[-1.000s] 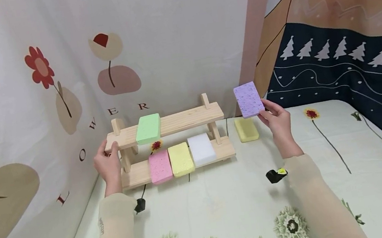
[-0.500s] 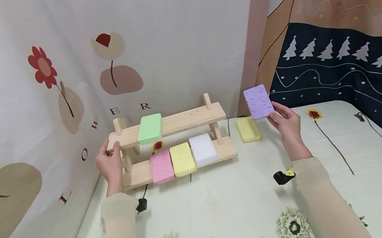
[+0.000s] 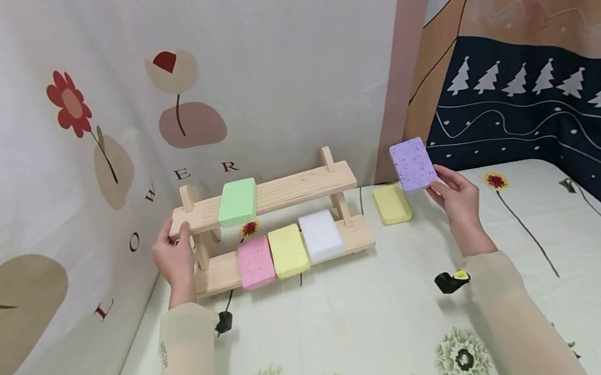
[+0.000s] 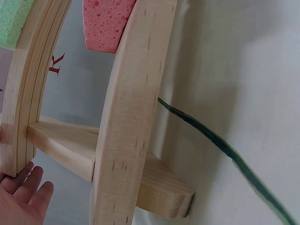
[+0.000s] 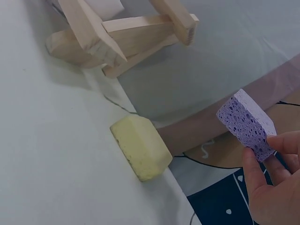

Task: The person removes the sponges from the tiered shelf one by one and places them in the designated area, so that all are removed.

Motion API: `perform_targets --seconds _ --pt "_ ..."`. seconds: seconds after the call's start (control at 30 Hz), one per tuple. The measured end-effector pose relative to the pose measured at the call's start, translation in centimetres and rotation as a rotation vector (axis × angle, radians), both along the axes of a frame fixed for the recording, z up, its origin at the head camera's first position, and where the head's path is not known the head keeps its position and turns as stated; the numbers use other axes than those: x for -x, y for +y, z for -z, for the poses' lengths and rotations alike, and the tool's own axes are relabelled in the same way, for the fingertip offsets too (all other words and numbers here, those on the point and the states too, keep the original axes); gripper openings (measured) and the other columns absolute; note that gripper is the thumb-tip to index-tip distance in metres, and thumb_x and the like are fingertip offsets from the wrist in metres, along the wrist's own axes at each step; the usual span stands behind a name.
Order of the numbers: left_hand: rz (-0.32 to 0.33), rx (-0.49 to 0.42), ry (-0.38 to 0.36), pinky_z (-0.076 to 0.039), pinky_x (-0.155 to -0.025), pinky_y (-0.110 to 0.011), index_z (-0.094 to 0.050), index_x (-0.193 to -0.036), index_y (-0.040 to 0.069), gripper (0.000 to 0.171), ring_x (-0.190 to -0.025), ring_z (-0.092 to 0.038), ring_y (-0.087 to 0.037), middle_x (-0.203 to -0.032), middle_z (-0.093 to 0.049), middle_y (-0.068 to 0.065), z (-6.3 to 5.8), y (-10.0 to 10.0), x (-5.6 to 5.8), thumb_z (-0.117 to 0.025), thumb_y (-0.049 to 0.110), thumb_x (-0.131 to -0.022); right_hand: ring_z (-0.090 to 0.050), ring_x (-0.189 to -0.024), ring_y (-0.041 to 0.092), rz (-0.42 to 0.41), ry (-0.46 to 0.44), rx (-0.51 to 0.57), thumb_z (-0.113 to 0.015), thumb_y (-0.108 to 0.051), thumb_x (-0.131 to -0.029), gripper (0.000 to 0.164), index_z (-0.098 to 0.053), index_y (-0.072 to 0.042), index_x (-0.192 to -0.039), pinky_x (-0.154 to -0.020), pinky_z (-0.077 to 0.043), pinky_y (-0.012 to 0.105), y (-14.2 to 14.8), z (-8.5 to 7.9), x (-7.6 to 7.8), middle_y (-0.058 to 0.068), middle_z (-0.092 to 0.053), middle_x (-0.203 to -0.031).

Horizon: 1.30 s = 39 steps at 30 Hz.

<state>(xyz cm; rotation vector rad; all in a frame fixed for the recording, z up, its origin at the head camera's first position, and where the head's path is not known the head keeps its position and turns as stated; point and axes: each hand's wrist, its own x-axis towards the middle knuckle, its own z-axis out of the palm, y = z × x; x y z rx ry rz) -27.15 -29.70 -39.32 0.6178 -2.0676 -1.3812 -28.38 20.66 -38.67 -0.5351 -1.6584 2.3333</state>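
In the head view, my right hand pinches a purple sponge by its lower right corner and holds it up off the table. My left hand grips the left end of the upper board of a two-tier wooden rack; in the left wrist view its fingers reach under that end. A green sponge lies on the upper tier. Side by side on the lower tier are a pink sponge, a yellow sponge and a white sponge.
Another yellow sponge lies on the table right of the rack, below the purple one. A flower-print cloth covers the table. Printed curtains hang close behind the rack and along the left and right sides.
My right hand has moved right and slightly down with the purple sponge, away from the rack. The left hand keeps its grip on the rack's end, and the other sponges stay in place.
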Motion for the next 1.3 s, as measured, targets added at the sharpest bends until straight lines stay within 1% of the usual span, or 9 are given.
perform_targets --seconds 0.13,0.27,0.37,0.6,0.8,0.97,1.07,1.2,1.3 --pt "0.003 -0.001 -0.001 -0.048 -0.1 -0.031 -0.053 -0.146 0.018 0.052 -0.102 -0.055 -0.01 -0.138 -0.063 -0.01 0.0 0.0 0.0 -0.059 0.04 -0.099 -0.057 -0.123 0.013 0.007 -0.024 0.006 -0.055 0.001 -0.099 0.048 -0.056 -0.017 -0.143 -0.077 -0.054 0.011 0.3 0.3 0.1 0.003 -0.047 -0.155" --pt "0.009 -0.011 0.001 -0.048 -0.106 -0.034 -0.052 -0.146 0.018 0.053 -0.111 -0.057 -0.014 -0.141 -0.061 -0.009 -0.1 0.0 0.0 -0.059 0.04 -0.099 -0.055 -0.126 0.013 0.007 -0.046 0.005 -0.055 0.0 -0.099 0.048 -0.055 -0.018 -0.143 -0.075 -0.054 0.01 0.5 0.7 0.2 0.003 -0.046 -0.156" --pt "0.013 -0.015 0.007 -0.047 -0.108 -0.036 -0.052 -0.146 0.017 0.053 -0.115 -0.057 -0.018 -0.142 -0.06 -0.01 -0.1 0.0 0.1 -0.059 0.039 -0.099 -0.056 -0.124 0.013 0.018 -0.049 0.023 -0.055 0.001 -0.098 0.048 -0.056 -0.017 -0.143 -0.075 -0.054 0.011 0.7 1.0 0.3 0.003 -0.047 -0.155" --pt "0.012 -0.016 0.008 -0.046 -0.108 -0.036 -0.052 -0.146 0.017 0.053 -0.115 -0.057 -0.018 -0.142 -0.06 -0.011 -0.2 0.1 0.0 -0.059 0.038 -0.099 -0.057 -0.12 0.011 0.028 -0.062 0.007 -0.055 0.001 -0.098 0.048 -0.055 -0.015 -0.143 -0.077 -0.055 0.012 1.0 1.8 0.4 0.004 -0.047 -0.155" --pt "0.01 -0.027 0.0 -0.046 -0.109 -0.036 -0.052 -0.146 0.017 0.053 -0.114 -0.057 -0.017 -0.142 -0.06 -0.01 -0.2 0.1 -0.1 -0.059 0.039 -0.099 -0.058 -0.119 0.009 0.027 -0.076 0.007 -0.055 0.003 -0.098 0.049 -0.053 -0.012 -0.145 -0.084 -0.054 0.016 1.1 2.4 0.4 0.006 -0.046 -0.155" --pt "0.011 -0.019 0.0 -0.047 -0.108 -0.037 -0.052 -0.146 0.017 0.053 -0.116 -0.057 -0.019 -0.143 -0.059 -0.01 -0.3 0.2 0.0 -0.059 0.039 -0.099 -0.057 -0.119 0.009 0.03 -0.115 0.003 -0.055 0.002 -0.098 0.049 -0.054 -0.014 -0.145 -0.094 -0.051 0.02 1.3 2.8 0.4 0.006 -0.046 -0.156" --pt "0.013 -0.013 0.002 -0.047 -0.108 -0.038 -0.052 -0.146 0.018 0.053 -0.119 -0.058 -0.021 -0.143 -0.059 -0.01 -0.3 0.2 0.0 -0.059 0.039 -0.099 -0.06 -0.113 0.006 0.031 -0.125 0.018 -0.055 0.002 -0.098 0.049 -0.054 -0.014 -0.144 -0.089 -0.053 0.017 1.4 3.1 0.3 0.007 -0.045 -0.156" --pt "0.018 -0.018 0.008 -0.046 -0.11 -0.038 -0.051 -0.146 0.017 0.053 -0.125 -0.058 -0.023 -0.145 -0.057 -0.01 -0.3 0.1 -0.1 -0.059 0.039 -0.099 -0.06 -0.115 0.006 0.028 -0.137 0.013 -0.054 0.001 -0.098 0.049 -0.053 -0.014 -0.145 -0.079 -0.054 0.011 1.5 3.5 0.3 0.007 -0.044 -0.157" --pt "0.022 -0.027 0.013 -0.045 -0.111 -0.038 -0.051 -0.147 0.017 0.053 -0.128 -0.057 -0.023 -0.147 -0.056 -0.01 -0.2 0.1 0.0 -0.059 0.038 -0.099 -0.056 -0.123 0.008 0.028 -0.151 0.005 -0.053 0.0 -0.099 0.049 -0.052 -0.014 -0.146 -0.084 -0.053 0.013 1.6 4.0 0.5 0.007 -0.043 -0.157"
